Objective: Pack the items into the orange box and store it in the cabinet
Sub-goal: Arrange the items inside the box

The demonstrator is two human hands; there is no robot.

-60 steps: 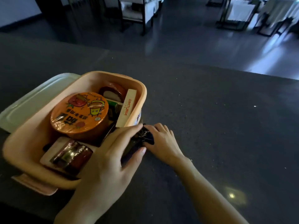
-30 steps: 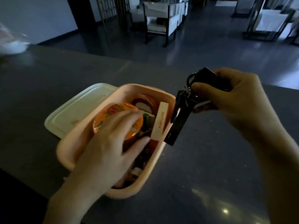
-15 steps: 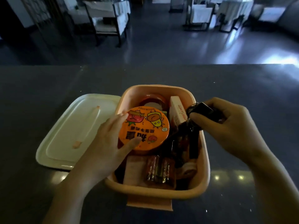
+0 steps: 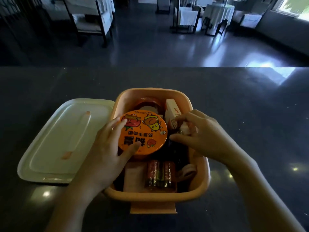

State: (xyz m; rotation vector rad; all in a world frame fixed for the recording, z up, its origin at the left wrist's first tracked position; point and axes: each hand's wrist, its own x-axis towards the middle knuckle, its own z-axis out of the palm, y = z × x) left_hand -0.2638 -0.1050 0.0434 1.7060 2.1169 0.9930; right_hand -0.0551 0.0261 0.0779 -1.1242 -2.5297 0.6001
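The orange box (image 4: 150, 91) stands open on the dark counter in front of me. Inside are an orange instant-noodle cup (image 4: 147, 131), a pack of batteries (image 4: 159, 174), a slim white carton (image 4: 172, 111) and a round red-brown item (image 4: 148, 102) at the far end. My left hand (image 4: 103, 156) rests on the cup, finger and thumb flat on its lid. My right hand (image 4: 204, 136) is down inside the box's right side, fingers curled round the black key bunch (image 4: 177, 148), which is mostly hidden in shadow beneath it.
The box's pale lid (image 4: 63, 139) lies flat on the counter just left of the box. The dark counter (image 4: 250, 114) stretches right and away to its far edge. Beyond it are a shiny floor and chairs with white covers (image 4: 189, 17).
My right hand lifted the key bunch off the counter, carried it over the box and lowered it inside the right side. My left hand stayed on the noodle cup.
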